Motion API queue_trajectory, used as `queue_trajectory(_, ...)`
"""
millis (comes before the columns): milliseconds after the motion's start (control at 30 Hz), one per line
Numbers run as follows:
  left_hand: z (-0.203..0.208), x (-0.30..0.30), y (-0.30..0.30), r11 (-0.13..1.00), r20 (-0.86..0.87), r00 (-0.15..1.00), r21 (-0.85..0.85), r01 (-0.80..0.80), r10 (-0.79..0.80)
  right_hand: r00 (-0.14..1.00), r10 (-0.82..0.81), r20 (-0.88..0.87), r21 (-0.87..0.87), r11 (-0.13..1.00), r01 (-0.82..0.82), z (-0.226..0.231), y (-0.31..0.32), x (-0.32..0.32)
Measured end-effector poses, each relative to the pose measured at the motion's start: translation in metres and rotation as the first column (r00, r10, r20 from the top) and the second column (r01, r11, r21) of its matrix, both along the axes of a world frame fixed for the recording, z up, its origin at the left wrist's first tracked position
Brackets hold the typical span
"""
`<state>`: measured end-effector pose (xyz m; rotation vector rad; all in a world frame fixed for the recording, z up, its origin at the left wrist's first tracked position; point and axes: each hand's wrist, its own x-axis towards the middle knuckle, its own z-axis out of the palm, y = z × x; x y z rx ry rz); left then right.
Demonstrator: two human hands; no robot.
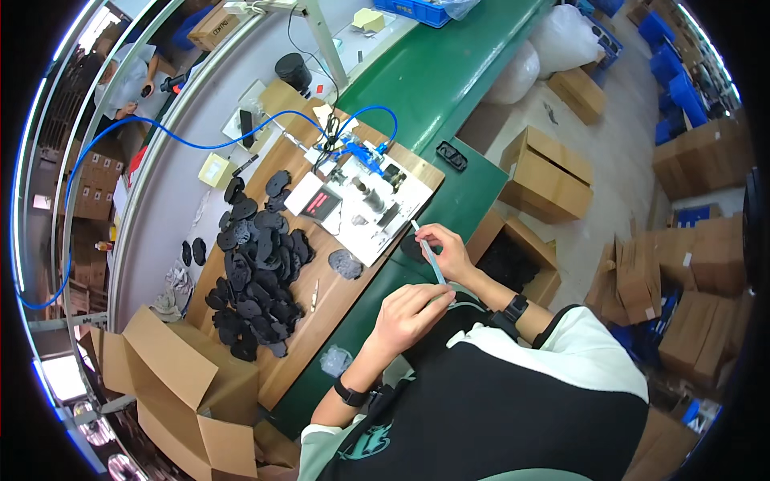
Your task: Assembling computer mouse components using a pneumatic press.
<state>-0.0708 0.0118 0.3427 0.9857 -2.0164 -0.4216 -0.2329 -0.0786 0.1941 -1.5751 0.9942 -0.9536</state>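
A thin, pale bluish strip [431, 260] slants between my two hands in front of the table machine; its exact kind cannot be made out. My right hand [447, 250] pinches it along its upper part. At its lower end, the fingers of my left hand [409, 317] are closed around it. Just beyond the upper tip stands the white bench machine [370, 210], with a metal post, blue air fittings and a small red-lit display box [319, 204]. A dark round piece [411, 248] lies beside my right hand, partly covered.
Black moulded parts [261, 264] are heaped on the wooden board [301, 341]. A clear bag [346, 264] and a small pointed tool [314, 295] lie nearby. Open cartons [172, 361] stand left; a carton of dark parts [513, 256] stands right. A person [128, 80] works beyond the frame.
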Motion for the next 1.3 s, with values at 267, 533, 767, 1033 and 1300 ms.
queue_trajectory(267,-0.017,-0.061,-0.085,0.974,0.080,0.975,0.084,-0.212,0.206,0.998,-0.067,-0.011,-0.119,0.991,0.065,-0.033,-0.096,-0.013)
queue_trajectory(533,-0.039,-0.073,-0.141,0.916,0.179,0.906,0.058,-0.398,0.383,0.997,0.056,-0.046,-0.087,0.994,-0.060,-0.063,-0.155,-0.003)
queue_trajectory(767,-0.041,-0.071,-0.160,0.891,0.201,0.882,0.077,-0.448,0.427,0.992,0.121,-0.035,-0.057,0.991,-0.123,-0.074,-0.178,0.007)
queue_trajectory(1033,-0.030,-0.069,-0.166,0.867,0.187,0.855,0.027,-0.497,0.484,0.987,0.144,-0.071,-0.066,0.987,-0.148,-0.069,-0.177,-0.001)
queue_trajectory(1300,-0.028,-0.076,-0.157,0.886,0.155,0.878,0.030,-0.463,0.453,0.985,0.140,-0.103,-0.092,0.985,-0.149,-0.062,-0.176,-0.002)
